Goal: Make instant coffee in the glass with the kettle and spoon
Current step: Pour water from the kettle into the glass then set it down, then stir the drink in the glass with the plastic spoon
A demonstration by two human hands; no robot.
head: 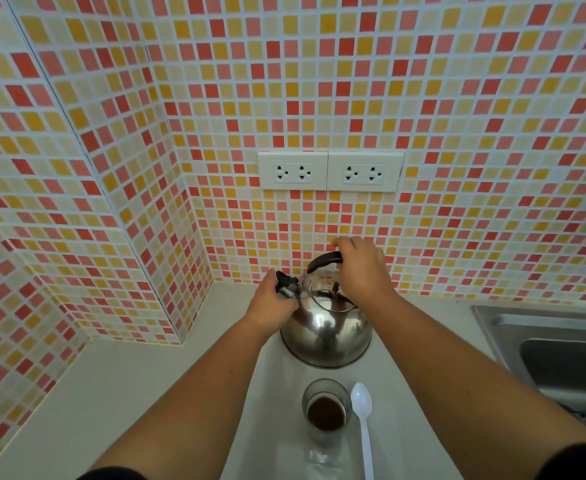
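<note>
A shiny steel kettle [326, 334] stands on the white counter near the tiled back wall. My right hand [362, 268] grips its black arched handle from above. My left hand [272, 306] holds the black spout cap [286, 284] on the kettle's left side. Closer to me stands a clear glass [326, 410] with brown coffee powder at its bottom. A white plastic spoon [363, 420] lies on the counter just right of the glass, bowl pointing away from me.
A steel sink [554, 344] is set into the counter at the right. Two double wall sockets [329, 171] sit above the kettle. Tiled walls form a corner at the left, with white counter [111, 386] in front of it.
</note>
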